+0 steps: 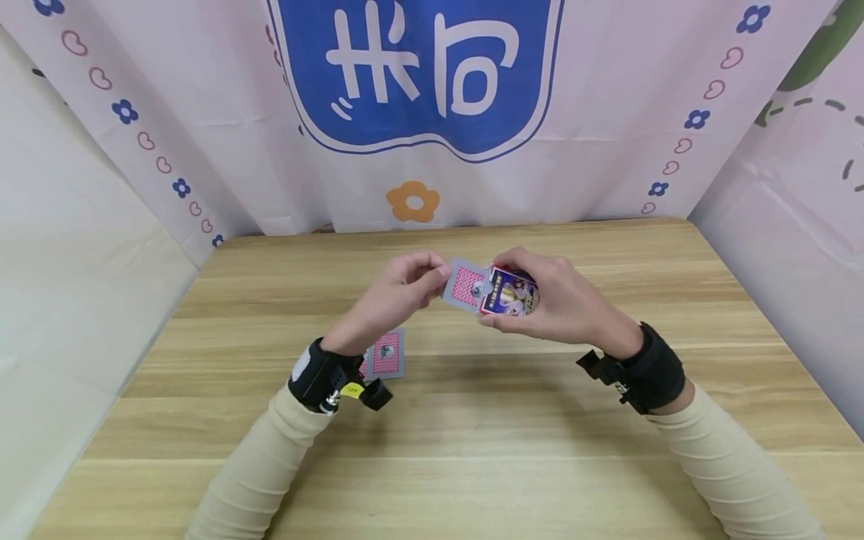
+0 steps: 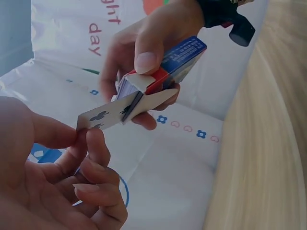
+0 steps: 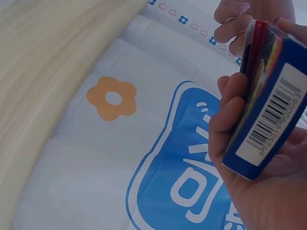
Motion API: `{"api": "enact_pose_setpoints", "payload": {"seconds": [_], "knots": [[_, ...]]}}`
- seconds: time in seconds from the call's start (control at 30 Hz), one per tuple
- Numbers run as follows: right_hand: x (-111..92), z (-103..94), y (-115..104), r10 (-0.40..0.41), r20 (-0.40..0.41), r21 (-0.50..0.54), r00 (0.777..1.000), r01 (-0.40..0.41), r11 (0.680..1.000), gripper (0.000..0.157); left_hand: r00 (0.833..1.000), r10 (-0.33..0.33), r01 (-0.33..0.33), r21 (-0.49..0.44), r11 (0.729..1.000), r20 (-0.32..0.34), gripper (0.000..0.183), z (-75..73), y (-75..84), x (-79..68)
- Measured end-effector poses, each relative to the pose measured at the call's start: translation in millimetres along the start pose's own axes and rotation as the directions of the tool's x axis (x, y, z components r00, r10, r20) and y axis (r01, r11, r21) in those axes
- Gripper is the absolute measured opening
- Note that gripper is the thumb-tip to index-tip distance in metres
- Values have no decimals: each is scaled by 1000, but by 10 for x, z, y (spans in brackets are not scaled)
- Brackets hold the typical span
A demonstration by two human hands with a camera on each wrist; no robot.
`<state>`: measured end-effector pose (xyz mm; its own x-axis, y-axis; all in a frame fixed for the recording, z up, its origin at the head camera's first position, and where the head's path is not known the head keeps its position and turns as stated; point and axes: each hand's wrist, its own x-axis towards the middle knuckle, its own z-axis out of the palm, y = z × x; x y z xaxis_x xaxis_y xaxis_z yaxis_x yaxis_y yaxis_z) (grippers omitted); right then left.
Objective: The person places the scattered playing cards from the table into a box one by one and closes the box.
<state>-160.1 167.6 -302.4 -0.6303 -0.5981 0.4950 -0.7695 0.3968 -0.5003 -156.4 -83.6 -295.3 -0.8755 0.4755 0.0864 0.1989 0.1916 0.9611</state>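
My right hand grips a blue and red playing card box above the table, its open end facing left. A barcode shows on the box's bottom end in the right wrist view. Between thumb and fingers, my left hand pinches a playing card that sticks partway out of the box. Its back is pink-patterned; the left wrist view shows black club marks on its face. More cards fill the box's mouth. On the table, partly hidden under my left wrist, lie face-down playing cards.
The wooden table reaches back to a white curtain with a blue emblem and flower prints. Pale sheets hang along the left and right sides. Each wrist wears a black strap with a small camera.
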Motion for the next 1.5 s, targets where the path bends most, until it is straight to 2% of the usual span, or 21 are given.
{"api": "enact_pose_setpoints", "payload": {"seconds": [0.23, 0.4, 0.6, 0.77, 0.93, 1.1, 1.23, 1.4, 1.5], "knots": [[22, -7, -164, -32, -3, 14, 999, 32, 999, 58, 998, -17, 15, 30, 999, 53, 16, 121, -58, 10], [44, -27, -279, -72, -21, 20, 997, 72, 997, 57, 996, -27, 26, 15, 1000, 82, 19, 169, -77, 14], [17, -8, -140, -47, -2, 17, 999, 47, 999, 59, 996, -61, 63, -26, 998, 71, 22, 151, -112, 28], [6, 15, -82, -53, 1, 33, 999, 53, 998, 59, 993, -71, 76, -59, 995, 94, 26, 146, -165, 51], [36, -37, -270, -75, -17, 30, 997, 75, 997, 57, 989, -66, 77, -77, 994, 131, 30, 158, -191, 66], [56, -93, -434, -81, -25, 32, 996, 82, 996, 55, 982, -83, 104, -122, 987, 167, 31, 165, -222, 84], [54, -98, -455, -79, -26, 34, 997, 79, 996, 55, 969, -87, 127, -163, 978, 233, 32, 172, -269, 100], [54, -94, -449, -99, -35, 39, 994, 100, 994, 55, 932, -54, 152, -251, 956, 358, 35, 181, -326, 121], [57, -93, -448, -113, -34, 50, 993, 114, 992, 55, 924, -46, 135, -213, 968, 379, 37, 158, -327, 131]]}}
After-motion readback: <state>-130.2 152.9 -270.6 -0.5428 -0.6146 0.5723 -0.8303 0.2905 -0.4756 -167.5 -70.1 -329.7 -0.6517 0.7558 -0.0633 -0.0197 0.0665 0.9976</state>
